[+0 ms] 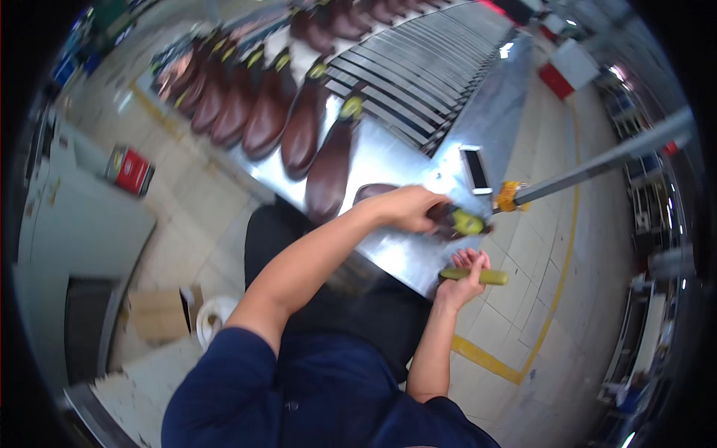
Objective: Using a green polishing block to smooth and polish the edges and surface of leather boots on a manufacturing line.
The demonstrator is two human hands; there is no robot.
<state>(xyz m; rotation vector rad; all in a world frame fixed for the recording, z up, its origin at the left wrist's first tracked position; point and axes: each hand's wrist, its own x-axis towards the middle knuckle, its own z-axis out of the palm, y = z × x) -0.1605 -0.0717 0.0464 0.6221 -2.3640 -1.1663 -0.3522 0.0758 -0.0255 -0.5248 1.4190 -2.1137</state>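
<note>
My left hand (412,207) is closed round a dark brown leather shoe (448,219) on a yellow-green last, low over the near right end of the metal table (399,257). The shoe's heel end with the last's top points right, and its toe shows left of the hand. Just below and right of it, my right hand (467,279) grips a tool with a yellow-green handle (494,277); its dark other end is partly hidden by the fingers, so its kind cannot be made out. Left of my left hand, a brown shoe (329,173) on a last lies toe toward me.
Several more brown shoes (263,119) lie in a row along the table's left side, others (343,19) farther back. A slatted conveyor (418,71) runs behind. A white phone-like device (476,170) lies on the table near a grey metal bar (597,160). A cardboard box (158,313) stands lower left.
</note>
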